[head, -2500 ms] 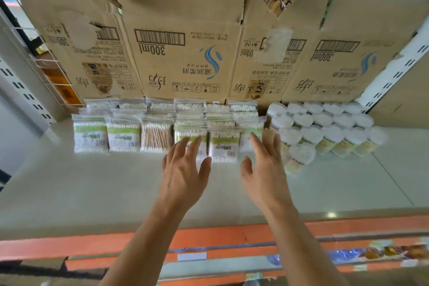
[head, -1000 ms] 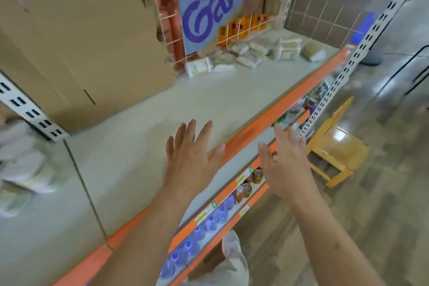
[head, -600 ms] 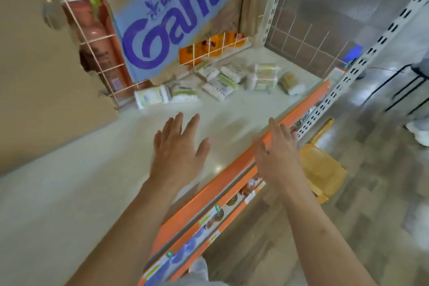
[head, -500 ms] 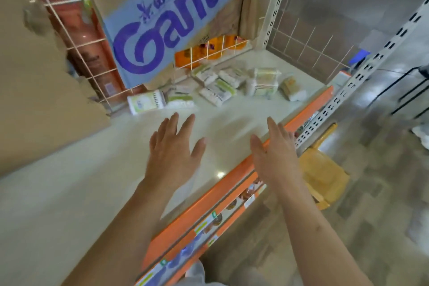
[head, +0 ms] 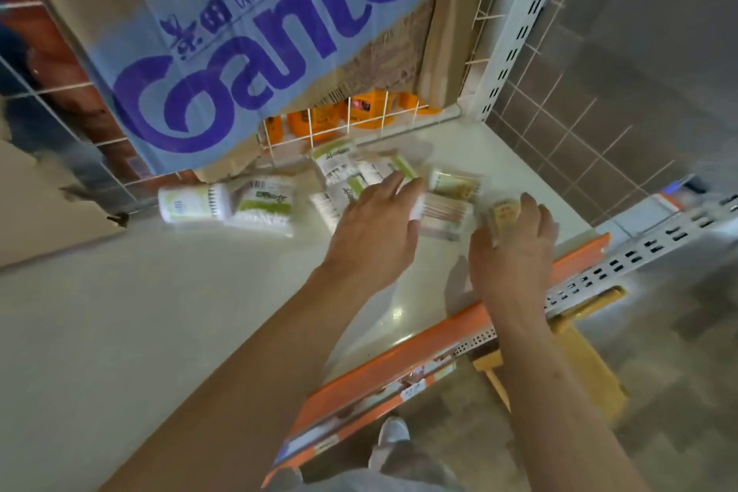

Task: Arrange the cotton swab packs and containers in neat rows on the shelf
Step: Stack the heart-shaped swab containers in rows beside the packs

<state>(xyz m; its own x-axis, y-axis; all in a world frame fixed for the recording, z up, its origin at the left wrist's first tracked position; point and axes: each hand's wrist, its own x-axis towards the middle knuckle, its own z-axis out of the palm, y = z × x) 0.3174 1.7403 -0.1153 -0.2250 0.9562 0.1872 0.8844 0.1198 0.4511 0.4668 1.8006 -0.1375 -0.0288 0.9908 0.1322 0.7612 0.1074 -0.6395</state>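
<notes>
A loose pile of cotton swab packs (head: 339, 164) lies at the far right end of the white shelf (head: 159, 312). A round white container (head: 183, 205) lies on its side at the pile's left, against a green-labelled pack (head: 265, 204). A clear box of swabs (head: 455, 182) and a pack of wooden-stick swabs (head: 443, 212) lie between my hands. My left hand (head: 375, 236) is stretched flat over the middle of the pile, fingertips touching the packs. My right hand (head: 515, 252) is closed around a small beige-labelled pack (head: 505, 212) near the shelf's front edge. The image is motion-blurred.
Behind the pile stands a white wire grid (head: 399, 112) with orange bottles (head: 319, 120) beyond it. A cardboard box with a blue printed panel (head: 259, 32) leans above. The orange shelf lip (head: 399, 363) runs along the front. A yellow wooden stool (head: 591, 363) stands on the floor below.
I have turned right from the tidy rows to the shelf's far end. Both hands have moved forward onto the loose pile, and my right hand has closed on a small pack.
</notes>
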